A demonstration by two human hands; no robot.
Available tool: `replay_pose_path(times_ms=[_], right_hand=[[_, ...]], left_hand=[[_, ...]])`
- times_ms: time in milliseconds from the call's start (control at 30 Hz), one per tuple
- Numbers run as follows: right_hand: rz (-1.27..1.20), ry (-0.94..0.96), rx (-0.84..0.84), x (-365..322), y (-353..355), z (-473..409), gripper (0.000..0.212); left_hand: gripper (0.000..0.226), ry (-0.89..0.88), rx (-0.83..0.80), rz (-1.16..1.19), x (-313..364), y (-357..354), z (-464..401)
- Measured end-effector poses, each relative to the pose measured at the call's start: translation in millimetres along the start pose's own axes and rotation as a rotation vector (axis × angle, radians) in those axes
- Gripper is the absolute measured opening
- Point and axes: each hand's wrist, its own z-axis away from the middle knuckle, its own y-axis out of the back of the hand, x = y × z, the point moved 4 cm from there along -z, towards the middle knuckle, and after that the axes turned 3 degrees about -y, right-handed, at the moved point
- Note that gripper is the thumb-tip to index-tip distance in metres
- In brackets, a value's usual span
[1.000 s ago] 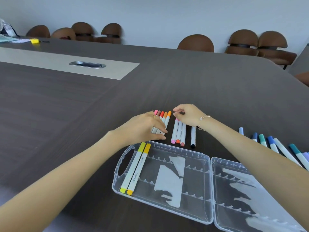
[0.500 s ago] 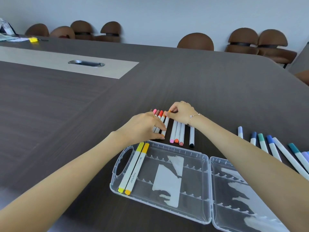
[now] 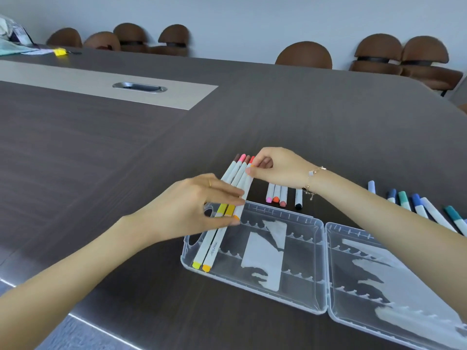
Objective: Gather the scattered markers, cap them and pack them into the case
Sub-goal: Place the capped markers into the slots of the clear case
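Left hand (image 3: 192,210): orange-tipped marker (image 3: 243,193) pinched at its lower end, over the case's far-left corner.
Right hand (image 3: 280,168): same marker's upper end pinched.
Case (image 3: 321,261): laid open near the table's front edge; two yellow markers (image 3: 211,245) held along its left wall.

Clear case (image 3: 255,294); yellow and orange capped markers (image 3: 208,251); dark wood-grain table (image 3: 101,160); brown chairs (image 3: 303,55).
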Motion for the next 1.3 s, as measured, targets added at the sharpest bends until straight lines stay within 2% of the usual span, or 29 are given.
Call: replay_pose_path(times_ms=[100, 233, 400, 800, 1100, 1300], right_hand=[[0.004, 0.017, -0.063, 2, -20, 11, 0.038], [0.102, -0.126, -0.142, 45, -53, 4, 0.035], [0.012, 0.057, -0.124, -21, -40, 33, 0.034], [0.039, 0.082, -0.103, -13, -40, 36, 0.037], [0.201, 0.204, 0.036, -16, -47, 44, 0.025], [0.249, 0.25, 0.005, -21, -39, 40, 0.022]], left_hand=[[0.036, -0.001, -0.02, 0.029, 5, -2, 31], [0.035, -0.007, -0.073, 0.032, 6, -6, 51], [0.033, -0.001, -0.125, 0.063, 8, -9, 51], [0.034, 0.0, -0.109, 0.092, 13, -20, 46], [0.035, -0.024, -0.103, 0.135, 9, -26, 50], [0.028, -0.013, -0.116, 0.14, 7, -19, 41]])
